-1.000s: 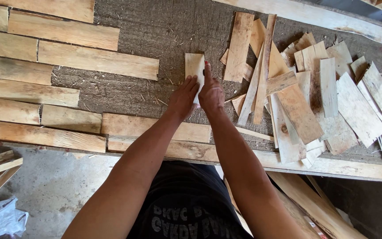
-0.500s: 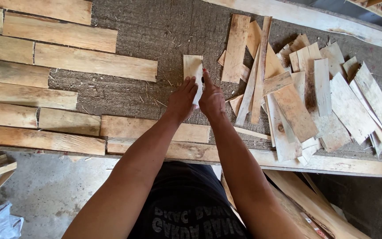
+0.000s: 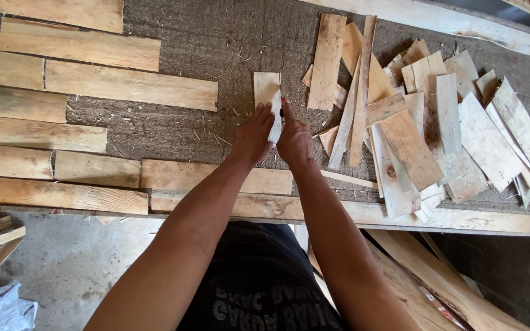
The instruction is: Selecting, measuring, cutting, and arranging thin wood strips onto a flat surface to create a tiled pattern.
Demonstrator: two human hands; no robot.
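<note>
A small pale wood slat [image 3: 266,89] lies upright on the rough grey-brown work surface [image 3: 216,37]. My left hand [image 3: 253,135] rests on its lower left part, with the fingers pressing it down. My right hand [image 3: 294,140] is closed beside the slat's right edge. It pinches what looks like a thin dark marking tool with a red tip [image 3: 283,105] against that edge. Both forearms reach up from the bottom of the view.
A loose heap of thin slats [image 3: 437,129] lies right of my hands. Longer planks [image 3: 130,86] lie in rows at the left, and another plank [image 3: 216,178] lies along the near edge. Below are a concrete floor [image 3: 75,263], offcuts and a white bag [image 3: 1,306].
Both hands stay on the small slat at nearly the same spot. Only the view has shifted slightly.
</note>
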